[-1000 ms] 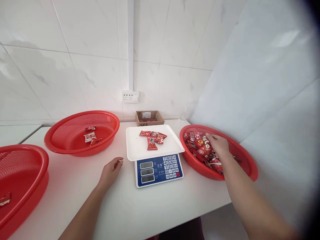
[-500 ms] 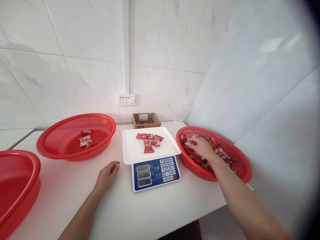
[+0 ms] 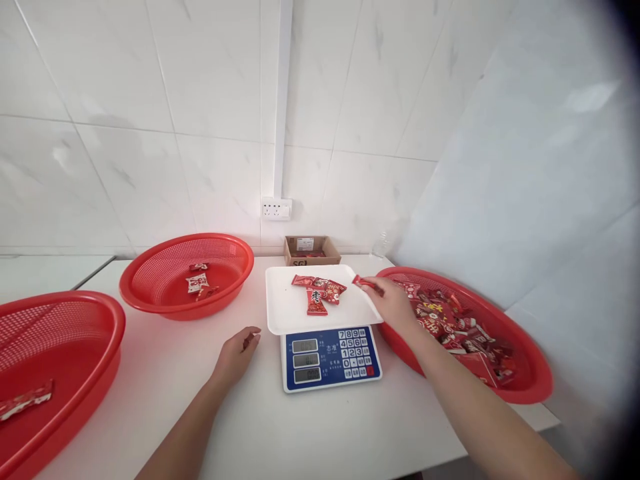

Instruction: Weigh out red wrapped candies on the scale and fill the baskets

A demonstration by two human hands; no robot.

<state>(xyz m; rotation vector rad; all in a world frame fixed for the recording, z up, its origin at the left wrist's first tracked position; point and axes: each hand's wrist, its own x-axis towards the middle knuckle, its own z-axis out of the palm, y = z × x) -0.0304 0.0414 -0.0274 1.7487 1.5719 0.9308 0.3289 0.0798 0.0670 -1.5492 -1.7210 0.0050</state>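
My right hand (image 3: 393, 303) pinches a small red snack packet (image 3: 367, 283) over the right edge of the scale's white tray (image 3: 285, 320). Several red wrapped packets (image 3: 317, 303) lie in a loose cluster on that tray. Below it is the blue keypad panel of the digital scale (image 3: 333, 357), its display digits too faint to read. My left hand (image 3: 239, 353) rests on the table left of the scale, fingers loosely curled, and no object shows in it. Under my right forearm, a red plastic basket (image 3: 535, 360) holds many red packets.
At the back left, another red basket (image 3: 150, 297) contains a few packets. A third red basket (image 3: 113, 347) at the near left has a long packet (image 3: 27, 400) in it. Behind the scale stands a small cardboard box (image 3: 313, 251), with a clear plastic bottle (image 3: 381, 244) by the wall.
My right hand has come out of the right basket with a red packet and moved to the tray's edge. The view has turned left. My left hand stays beside the scale.
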